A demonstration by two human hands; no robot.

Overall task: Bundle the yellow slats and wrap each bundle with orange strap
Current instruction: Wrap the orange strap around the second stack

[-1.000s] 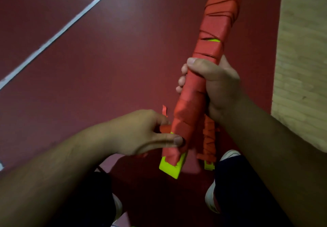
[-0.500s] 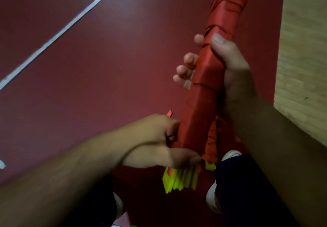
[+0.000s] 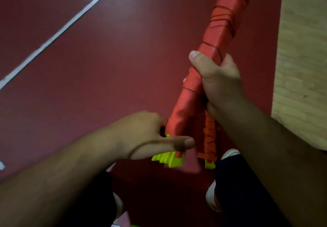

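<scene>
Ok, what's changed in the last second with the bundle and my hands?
The right hand slid up the wrapped bundle, then came back down to about its first grip. The bundle was twisted: its yellow slat ends, one flat face before, now show as fanned edges. The left hand stayed pinching the lower end, thumb across it. The second bundle behind did not move.

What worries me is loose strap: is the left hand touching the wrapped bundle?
Touching: head view shows the left hand gripping the wrapped bundle, thumb across it.
</scene>
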